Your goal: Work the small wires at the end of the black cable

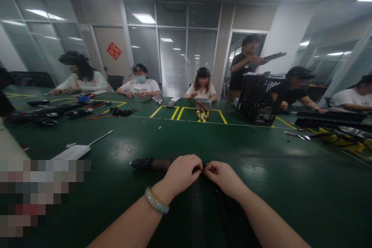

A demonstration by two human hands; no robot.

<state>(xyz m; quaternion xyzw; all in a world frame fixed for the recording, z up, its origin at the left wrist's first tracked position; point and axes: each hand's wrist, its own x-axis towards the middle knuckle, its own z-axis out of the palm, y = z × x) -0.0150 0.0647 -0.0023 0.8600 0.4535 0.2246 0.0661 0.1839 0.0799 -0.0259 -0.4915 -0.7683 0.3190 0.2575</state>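
Observation:
My left hand (183,170) and my right hand (223,177) meet fingertip to fingertip low over the green table, both pinched closed. Something small and dark is between or just behind the fingers, too hidden to name. Behind my left hand lies a dark cylindrical tool (161,164) that looks like an electric screwdriver, its metal tip (132,164) pointing left. Part of its body is covered by that hand. A dark strip (197,205) runs toward me beneath my hands, and a thin black cable-like line (219,197) lies beside my right wrist. A bangle (157,200) circles my left wrist.
A white device with a thin rod (77,151) is at left, beside a blurred-out area. Cables and black parts (78,110) lie farther back. Across the green table (279,178) stand a black computer case (258,99) and a wired metal box (203,104). Several people work around it.

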